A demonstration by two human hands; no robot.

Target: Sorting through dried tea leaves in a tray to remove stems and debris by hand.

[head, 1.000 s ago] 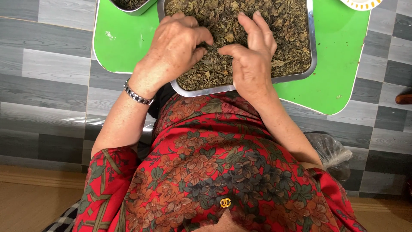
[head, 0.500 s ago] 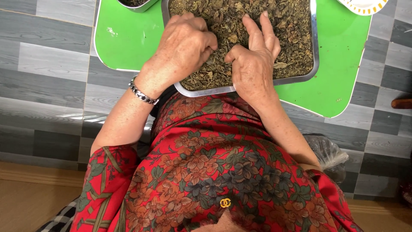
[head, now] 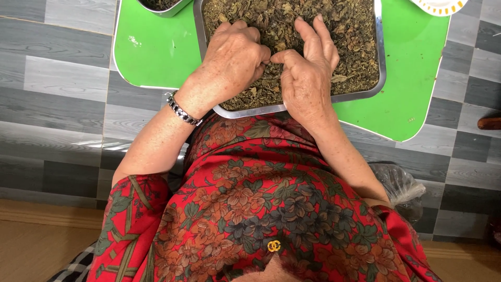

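Note:
A rectangular metal tray full of dried brownish-green leaves stands on a green table. Both my hands rest in the tray's near half. My left hand is curled, its fingers pinching into the leaves at the middle. My right hand lies beside it, thumb and forefinger meeting the left fingertips, the other fingers stretched flat over the leaves. A metal bracelet circles my left wrist.
A second metal container with leaves sits at the table's far left edge. A white and yellow dish is at the far right corner. A crumpled clear plastic bag lies on the grey tiled floor by my right elbow.
Both hands have drawn closer together, the left fingers curling and the right thumb moving in to meet them.

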